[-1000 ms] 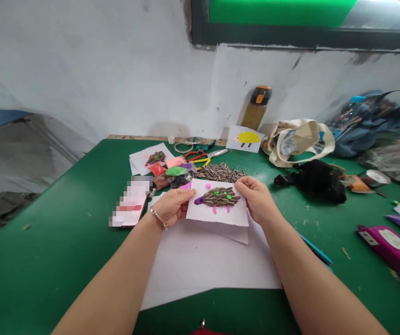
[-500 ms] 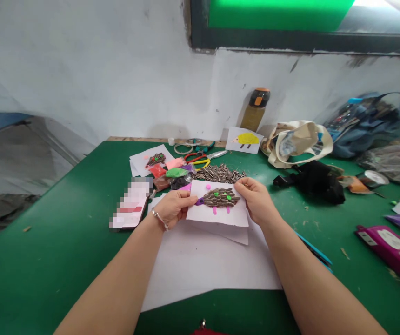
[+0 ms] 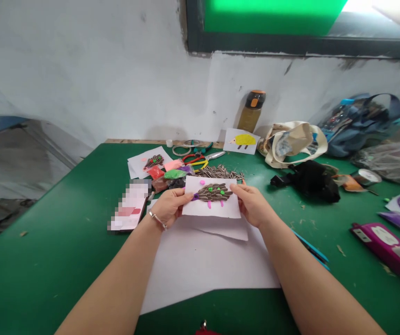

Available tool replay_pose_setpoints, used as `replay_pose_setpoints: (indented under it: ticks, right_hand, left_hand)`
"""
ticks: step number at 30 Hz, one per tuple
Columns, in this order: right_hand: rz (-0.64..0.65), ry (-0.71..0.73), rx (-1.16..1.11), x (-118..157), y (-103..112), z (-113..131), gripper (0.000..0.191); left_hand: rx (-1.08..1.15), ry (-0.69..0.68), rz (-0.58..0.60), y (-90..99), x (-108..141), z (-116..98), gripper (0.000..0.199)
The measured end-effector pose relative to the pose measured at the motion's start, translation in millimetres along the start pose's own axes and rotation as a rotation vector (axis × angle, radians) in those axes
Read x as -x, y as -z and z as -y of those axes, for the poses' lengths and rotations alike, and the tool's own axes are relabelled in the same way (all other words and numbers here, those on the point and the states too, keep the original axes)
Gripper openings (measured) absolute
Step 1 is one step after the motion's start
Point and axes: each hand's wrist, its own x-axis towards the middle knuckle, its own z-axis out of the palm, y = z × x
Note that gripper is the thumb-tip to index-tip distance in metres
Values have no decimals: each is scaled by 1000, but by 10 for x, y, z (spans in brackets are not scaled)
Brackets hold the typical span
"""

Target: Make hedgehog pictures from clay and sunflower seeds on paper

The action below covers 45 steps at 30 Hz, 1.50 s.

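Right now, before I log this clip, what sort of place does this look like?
Probably a craft workroom or art classroom. The green-topped work table holds a sunflower-seed hedgehog picture on white card, with what look like packets of coloured clay nearby, and the scuffed white wall looks plain and utilitarian.

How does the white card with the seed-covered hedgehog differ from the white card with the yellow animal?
The seed-covered hedgehog card is held by the left hand and right hand; the yellow animal card leans untouched against the wall. The first has a raised body of striped seeds; the second, a flat yellow body. Both are white paper with a side-on animal.
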Motion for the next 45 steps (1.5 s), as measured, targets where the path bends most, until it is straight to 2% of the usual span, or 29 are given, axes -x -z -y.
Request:
replay_pose_setpoints:
  ticks: [7, 15, 22, 27, 32, 37, 41, 45]
  right_hand:
    - [-22, 90, 100, -27, 21, -39, 33]
    - [24, -15, -64, -9, 0, -5, 32]
    - [-4, 17, -17, -13, -11, -19, 31]
    - [12, -16, -117, 11, -23, 16, 32]
    - [65, -36, -181, 48, -45, 63, 20]
    - [98, 50, -82, 79, -91, 68, 8]
    - [106, 92, -52, 87, -105, 56, 10]
    - [125, 57, -80, 92, -104, 51, 18]
  left_hand:
    - [7, 32, 16, -50, 41, -24, 23]
    - [-19, 6, -35, -19, 22, -25, 15]
    - [-44, 30, -33, -52, 49, -53, 19]
    - [-36, 26, -27, -41, 54, -56, 19]
    - [-11, -9, -82, -5, 30, -60, 20]
    - [30, 1, -128, 11, 3, -37, 25]
    - [14, 1, -124, 1, 25, -34, 26]
    - [26, -31, -156, 30, 43, -66, 25]
